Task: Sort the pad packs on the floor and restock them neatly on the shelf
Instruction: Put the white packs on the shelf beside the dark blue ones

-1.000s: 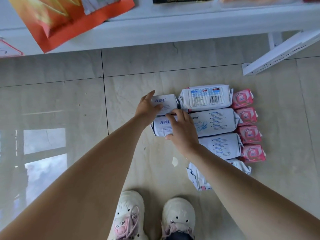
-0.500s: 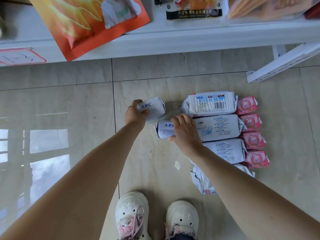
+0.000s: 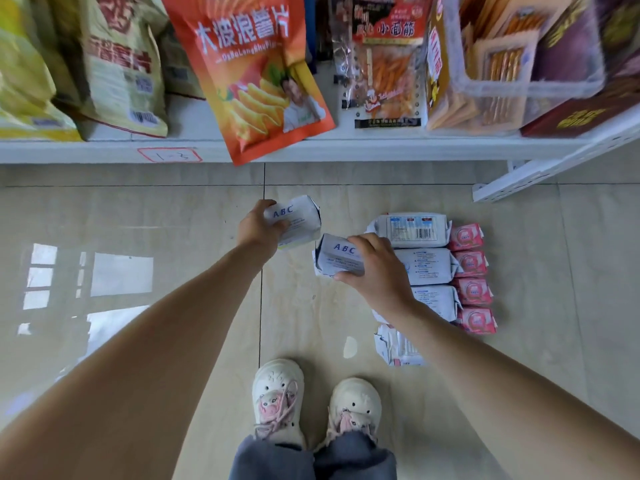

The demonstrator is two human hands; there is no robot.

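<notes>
Two white ABC packs are gripped — one in the left hand (image 3: 258, 227), one in the right hand (image 3: 375, 268), fingers curled around each. White packs (image 3: 412, 230) and pink packs (image 3: 471, 276) lie lined up on the floor (image 3: 173, 209); the shelf (image 3: 311, 147) seemingly holds only snacks — restocking remains.

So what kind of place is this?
Most likely a small shop: a white shelf with a price label, snack bags on display, and pad packs lined up on the floor for restocking.
</notes>
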